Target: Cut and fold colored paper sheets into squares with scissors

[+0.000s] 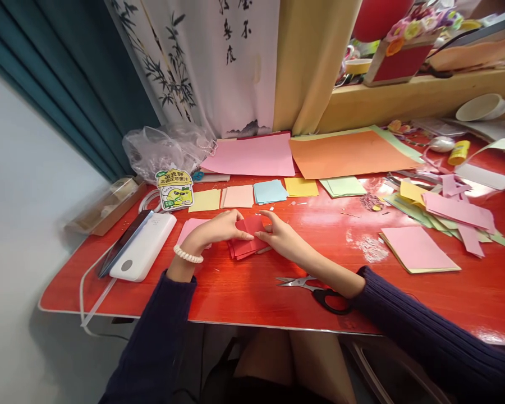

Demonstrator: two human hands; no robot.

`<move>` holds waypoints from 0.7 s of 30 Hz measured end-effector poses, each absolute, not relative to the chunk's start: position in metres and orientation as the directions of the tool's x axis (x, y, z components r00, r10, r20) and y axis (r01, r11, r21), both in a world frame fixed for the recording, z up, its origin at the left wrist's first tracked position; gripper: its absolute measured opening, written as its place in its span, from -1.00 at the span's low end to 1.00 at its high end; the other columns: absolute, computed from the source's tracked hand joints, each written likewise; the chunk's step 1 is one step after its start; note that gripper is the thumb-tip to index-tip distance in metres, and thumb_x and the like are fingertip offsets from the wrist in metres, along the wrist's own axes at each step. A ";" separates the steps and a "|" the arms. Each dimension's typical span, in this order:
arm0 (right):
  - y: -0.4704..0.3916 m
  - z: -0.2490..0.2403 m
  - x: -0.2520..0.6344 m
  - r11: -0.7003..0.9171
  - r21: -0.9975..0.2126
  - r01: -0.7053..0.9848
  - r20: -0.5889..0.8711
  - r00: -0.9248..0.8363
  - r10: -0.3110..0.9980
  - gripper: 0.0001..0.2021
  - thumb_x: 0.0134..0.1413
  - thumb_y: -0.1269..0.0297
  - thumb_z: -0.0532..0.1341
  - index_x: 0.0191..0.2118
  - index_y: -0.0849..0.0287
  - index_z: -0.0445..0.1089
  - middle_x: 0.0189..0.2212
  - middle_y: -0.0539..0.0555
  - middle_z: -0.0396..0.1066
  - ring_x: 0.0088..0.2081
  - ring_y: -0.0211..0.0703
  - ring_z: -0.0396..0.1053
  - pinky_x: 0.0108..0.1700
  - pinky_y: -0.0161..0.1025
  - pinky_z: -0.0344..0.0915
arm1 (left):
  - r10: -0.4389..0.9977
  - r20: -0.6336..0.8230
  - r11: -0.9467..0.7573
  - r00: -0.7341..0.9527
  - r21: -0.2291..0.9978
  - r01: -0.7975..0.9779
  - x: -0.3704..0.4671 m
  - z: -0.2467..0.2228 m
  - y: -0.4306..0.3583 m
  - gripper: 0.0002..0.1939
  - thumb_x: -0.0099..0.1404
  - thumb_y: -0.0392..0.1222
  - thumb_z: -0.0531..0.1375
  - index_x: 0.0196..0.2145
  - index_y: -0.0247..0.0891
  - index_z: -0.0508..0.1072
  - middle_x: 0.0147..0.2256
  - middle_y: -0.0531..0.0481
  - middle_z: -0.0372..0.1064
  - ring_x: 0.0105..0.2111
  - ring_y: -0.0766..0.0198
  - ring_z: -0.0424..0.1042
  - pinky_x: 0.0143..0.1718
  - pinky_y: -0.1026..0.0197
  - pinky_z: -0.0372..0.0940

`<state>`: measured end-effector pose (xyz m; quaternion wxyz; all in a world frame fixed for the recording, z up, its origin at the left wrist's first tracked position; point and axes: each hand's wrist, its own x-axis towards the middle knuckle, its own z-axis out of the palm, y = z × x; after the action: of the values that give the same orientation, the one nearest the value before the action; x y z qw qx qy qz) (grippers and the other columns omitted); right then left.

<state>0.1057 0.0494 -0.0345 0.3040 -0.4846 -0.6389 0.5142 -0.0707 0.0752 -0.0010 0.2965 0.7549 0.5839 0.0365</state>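
The glossy red table [244,292] bears coloured paper sheets [349,154], scissors [315,287] and a white device [143,247].

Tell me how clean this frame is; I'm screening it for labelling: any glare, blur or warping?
Head view: glare streaks the glossy red table near the scattered paper scraps; the edges bow from wide-angle distortion and the left wall side is smeared; the centre is sharp, with both hands on the folded red paper.

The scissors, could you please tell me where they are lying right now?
In the head view the scissors lie on the red table near its front edge, partly under the right forearm, just right of the red paper.
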 end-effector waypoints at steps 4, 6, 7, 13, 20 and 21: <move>0.050 -0.039 0.108 0.078 -0.946 0.315 -0.038 -0.345 0.938 -0.54 0.11 0.34 0.13 0.14 0.23 0.13 -0.36 0.11 0.44 -0.34 -0.06 0.44 -0.26 -0.08 0.40 | 0.896 -0.233 -0.200 0.379 0.550 0.811 -0.072 0.007 0.074 -0.70 0.09 0.05 0.22 -0.35 -0.23 0.35 -0.27 -0.06 0.36 -0.22 0.11 0.34 -0.23 0.15 0.23; 0.053 -0.040 0.110 0.150 -0.932 0.329 0.046 -0.304 0.952 -0.55 0.09 0.29 0.16 0.11 0.22 0.16 -0.22 0.19 0.40 -0.18 0.03 0.41 -0.13 0.01 0.36 | 0.905 -0.166 -0.226 0.393 0.594 0.772 -0.071 0.013 0.071 -0.74 0.20 -0.01 0.14 -0.23 -0.22 0.35 -0.21 -0.04 0.38 -0.19 0.15 0.35 -0.20 0.16 0.24; 0.055 -0.040 0.111 0.192 -0.921 0.339 0.097 -0.277 0.956 -0.55 0.07 0.28 0.19 0.09 0.22 0.18 -0.13 0.24 0.36 -0.07 0.09 0.35 -0.03 0.08 0.30 | 0.908 -0.113 -0.254 0.402 0.616 0.746 -0.070 0.016 0.069 -0.76 0.24 -0.04 0.11 -0.19 -0.21 0.34 -0.20 -0.03 0.38 -0.19 0.17 0.36 -0.18 0.16 0.24; 0.068 -0.037 0.117 0.369 -0.874 0.316 0.276 -0.302 0.913 -0.78 0.08 0.36 0.16 -0.11 0.13 0.29 -0.10 0.17 0.37 0.00 0.05 0.29 0.09 0.08 0.19 | 0.864 0.318 -0.498 0.389 0.647 0.578 -0.050 -0.004 0.068 -0.74 0.25 -0.31 0.10 -0.08 -0.18 0.32 -0.08 -0.03 0.34 -0.02 0.20 0.30 0.03 0.11 0.20; 0.070 -0.049 0.118 0.364 -0.889 0.276 0.301 -0.244 0.922 -0.64 0.07 0.39 0.12 -0.01 0.21 0.04 -0.01 0.29 0.26 0.01 -0.01 0.31 0.04 0.01 0.28 | 0.892 0.449 -0.439 0.058 0.826 0.353 -0.023 -0.041 0.068 -0.45 0.16 -0.49 0.09 0.07 -0.11 0.13 0.07 -0.08 0.15 0.11 0.22 0.17 0.17 0.07 0.11; 0.070 -0.050 0.118 0.366 -0.890 0.272 0.306 -0.238 0.922 -0.63 0.09 0.39 0.11 0.00 0.21 0.00 0.00 0.31 0.24 0.03 -0.01 0.30 0.05 0.01 0.28 | 0.880 0.471 -0.464 0.066 0.820 0.334 -0.022 -0.040 0.066 -0.45 0.17 -0.50 0.08 0.07 -0.10 0.13 0.05 -0.07 0.17 0.09 0.23 0.19 0.16 0.07 0.13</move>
<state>0.1175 0.0703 -0.0504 0.4445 -0.4286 -0.6967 0.3653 -0.0216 0.0657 -0.0402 0.2630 0.6810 0.4456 0.5181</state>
